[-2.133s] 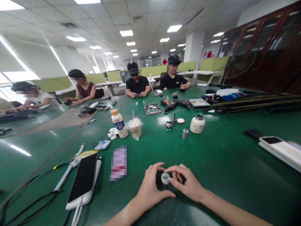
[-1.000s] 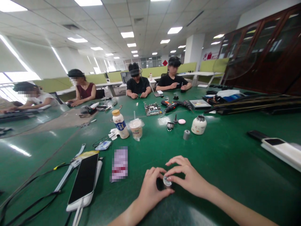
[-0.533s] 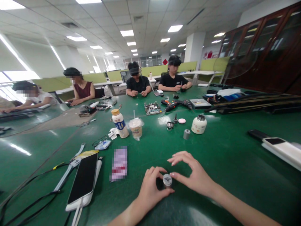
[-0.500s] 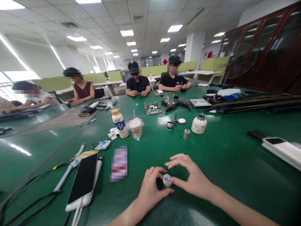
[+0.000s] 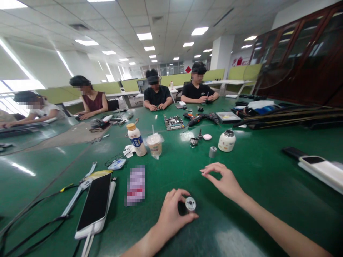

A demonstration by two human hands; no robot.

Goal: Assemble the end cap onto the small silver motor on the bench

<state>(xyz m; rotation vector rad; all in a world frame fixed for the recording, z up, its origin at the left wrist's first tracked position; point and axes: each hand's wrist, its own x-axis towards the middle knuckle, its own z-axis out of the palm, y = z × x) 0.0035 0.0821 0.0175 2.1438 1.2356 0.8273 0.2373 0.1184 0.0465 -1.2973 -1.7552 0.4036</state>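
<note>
My left hand (image 5: 173,211) is curled around a small silver metal cylinder (image 5: 190,204), thumb on the near side and fingers on the far side. The cylinder stands upright, its round pale top showing a dark spot in the middle. Apart from it, up and to the right, my right hand (image 5: 223,180) hovers over the green table with thumb and fingertips pinched together. Whatever may be between those fingertips is too small to make out. Beyond that hand stands a similar grey metal cylinder (image 5: 212,152), beside a cream, bottle-like container (image 5: 227,141).
On the left lie a phone (image 5: 95,203) on a white block with cables and a purple packet (image 5: 135,185). A drink bottle (image 5: 137,141) and a lidded cup (image 5: 154,145) stand farther back. A circuit board (image 5: 174,123) and a power drill (image 5: 205,118) lie beyond. Several people sit across.
My right hand has left the cylinder's top, moving up and right, its fingertips coming together in a pinch. The cylinder's top is now uncovered. My left hand stays around it.
</note>
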